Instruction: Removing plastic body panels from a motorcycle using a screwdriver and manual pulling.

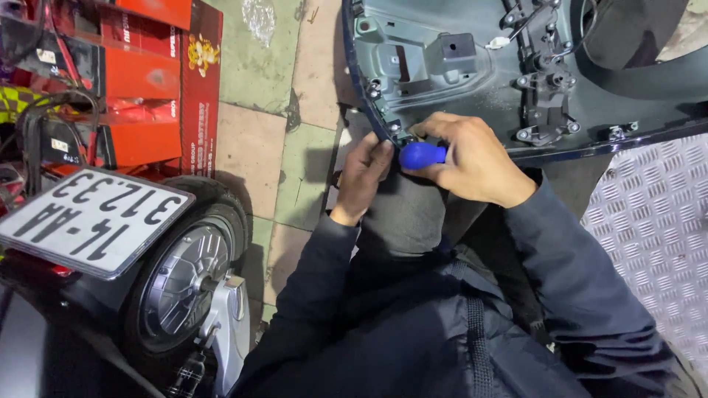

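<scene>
Dark jacket sleeves [413, 324]: nearest, foreground.
Right hand [472, 158]: grip closed around blue screwdriver handle [422, 155].
Left hand [363, 177]: fingers pinching scooter body panel [442, 66] edge.
Panel: judged rigid, light plastic; best held by rim.
Rear wheel [181, 276]: left.

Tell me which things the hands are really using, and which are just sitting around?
In use:
- blue screwdriver handle, gripped by the right hand
- dark plastic panel, its edge steadied by the left hand

Just sitting around:
- scooter wheel
- number plate
- red boxes
- metal floor plate
</scene>
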